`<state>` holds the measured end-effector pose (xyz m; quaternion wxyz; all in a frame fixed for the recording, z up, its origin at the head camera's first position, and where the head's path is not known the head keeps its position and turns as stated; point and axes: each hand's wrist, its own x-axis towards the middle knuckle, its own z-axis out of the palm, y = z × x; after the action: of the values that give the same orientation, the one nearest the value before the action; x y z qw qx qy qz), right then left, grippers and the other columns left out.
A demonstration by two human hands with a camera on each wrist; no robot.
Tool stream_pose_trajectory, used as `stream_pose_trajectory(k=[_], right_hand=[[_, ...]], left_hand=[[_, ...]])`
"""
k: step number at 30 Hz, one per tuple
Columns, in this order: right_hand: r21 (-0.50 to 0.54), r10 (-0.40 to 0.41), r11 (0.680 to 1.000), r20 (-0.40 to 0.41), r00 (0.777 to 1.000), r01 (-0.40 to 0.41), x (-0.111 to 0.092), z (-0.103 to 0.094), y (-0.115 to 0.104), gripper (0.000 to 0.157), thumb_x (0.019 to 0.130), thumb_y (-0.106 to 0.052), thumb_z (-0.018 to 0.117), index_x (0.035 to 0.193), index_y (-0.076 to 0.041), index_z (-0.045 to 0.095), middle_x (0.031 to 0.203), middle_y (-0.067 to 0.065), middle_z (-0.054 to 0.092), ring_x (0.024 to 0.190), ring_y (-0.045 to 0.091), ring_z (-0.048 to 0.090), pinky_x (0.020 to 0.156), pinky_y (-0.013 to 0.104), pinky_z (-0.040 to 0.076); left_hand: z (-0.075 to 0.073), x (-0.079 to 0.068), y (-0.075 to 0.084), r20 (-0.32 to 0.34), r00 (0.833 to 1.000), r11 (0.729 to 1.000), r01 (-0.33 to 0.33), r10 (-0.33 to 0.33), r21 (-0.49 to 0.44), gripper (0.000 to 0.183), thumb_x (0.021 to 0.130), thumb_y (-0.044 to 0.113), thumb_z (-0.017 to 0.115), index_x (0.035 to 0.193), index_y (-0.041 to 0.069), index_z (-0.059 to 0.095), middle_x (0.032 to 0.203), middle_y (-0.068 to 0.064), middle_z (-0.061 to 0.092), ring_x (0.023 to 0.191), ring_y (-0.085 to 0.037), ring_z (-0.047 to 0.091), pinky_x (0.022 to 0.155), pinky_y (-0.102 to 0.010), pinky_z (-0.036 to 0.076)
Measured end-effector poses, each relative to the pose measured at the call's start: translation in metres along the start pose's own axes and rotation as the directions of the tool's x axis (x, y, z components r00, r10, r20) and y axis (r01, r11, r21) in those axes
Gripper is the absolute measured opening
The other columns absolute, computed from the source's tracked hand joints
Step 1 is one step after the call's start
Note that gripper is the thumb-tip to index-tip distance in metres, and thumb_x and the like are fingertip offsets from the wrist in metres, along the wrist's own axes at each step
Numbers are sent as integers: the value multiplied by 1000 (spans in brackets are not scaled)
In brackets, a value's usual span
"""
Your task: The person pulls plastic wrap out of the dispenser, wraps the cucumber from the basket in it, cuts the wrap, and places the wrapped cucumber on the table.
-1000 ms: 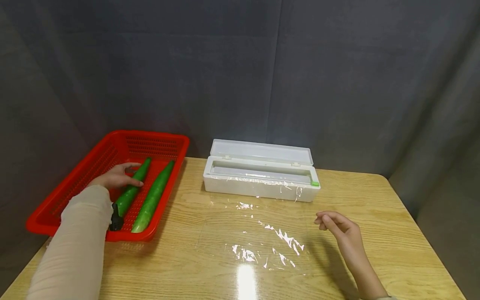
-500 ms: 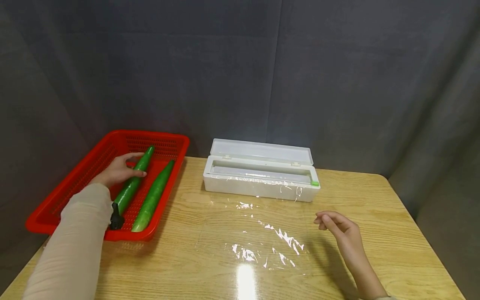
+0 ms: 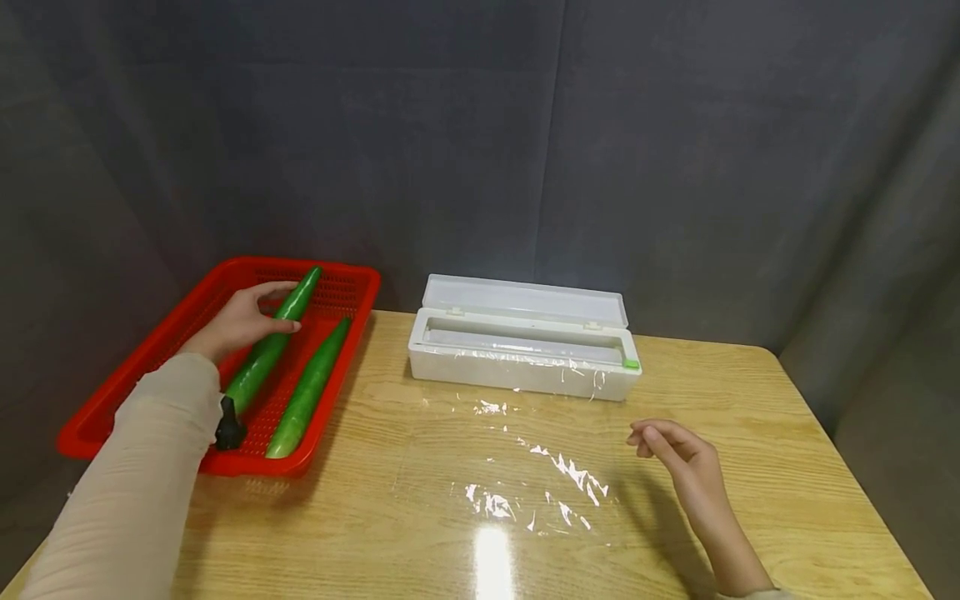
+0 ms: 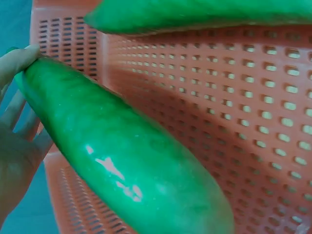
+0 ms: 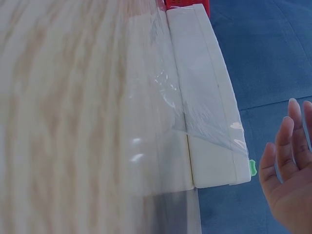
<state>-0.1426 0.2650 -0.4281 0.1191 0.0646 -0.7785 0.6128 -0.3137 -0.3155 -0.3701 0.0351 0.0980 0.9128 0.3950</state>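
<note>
My left hand (image 3: 243,321) grips a long green cucumber (image 3: 262,358) between thumb and fingers, over the red basket (image 3: 369,312). In the left wrist view the held cucumber (image 4: 122,146) slants across the picture, its narrow end in the fingers. A second cucumber (image 3: 311,387) lies along the basket's right side. My right hand (image 3: 686,458) hovers over the table at the right, fingers loosely bent and holding nothing. Nearest to it is a sheet of clear plastic wrap (image 3: 570,475), spread on the table from the white wrap dispenser box (image 3: 517,375).
The dispenser's lid (image 3: 525,298) stands raised at the back, and a green slider (image 3: 631,364) sits at its right end. Grey cloth (image 3: 480,142) hangs behind the wooden table (image 3: 772,450). The table's right edge runs beyond my right hand.
My left hand has raised the cucumber, its far end now at the basket's back rim. The right hand has hardly moved.
</note>
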Motion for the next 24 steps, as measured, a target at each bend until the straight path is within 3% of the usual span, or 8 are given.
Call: stream_pose_trajectory(k=[5,12,19,24], right_hand=[[5,0,1000,-5,1000,0,1,-2,0,25,103,-10,53,108,12,65,89,-3,71,80,11,61,79,21,50],[-6,4,1000,-52,999,-4,0,-6,-1,27,103,-9,54,109,15,64,87,-4,71,78,10,62,78,19,50],[-13,5,1000,-45,999,-6,-1,-9,-4,25,103,-10,53,109,10,66,89,-5,71,80,10,62,79,18,49],[-59,-9,998,-35,999,7,0,-13,-6,24,104,-11,52,110,7,67,90,-6,71,81,10,62,80,18,49]], left_hand=[[-3,0,16,9,999,999,-47,46,27,75,90,13,73,153,3,33,150,-29,36,130,-47,43,91,-50,48],[-6,2,36,6,995,993,-100,100,58,73,89,11,75,152,5,37,146,-24,42,125,-42,49,82,-35,51],[-9,-4,60,10,992,988,-124,124,96,71,88,8,75,151,7,40,145,-22,43,124,-42,48,85,-47,52],[-12,-9,74,15,986,979,-165,164,118,71,88,7,75,150,8,42,147,-20,42,124,-41,47,83,-50,52]])
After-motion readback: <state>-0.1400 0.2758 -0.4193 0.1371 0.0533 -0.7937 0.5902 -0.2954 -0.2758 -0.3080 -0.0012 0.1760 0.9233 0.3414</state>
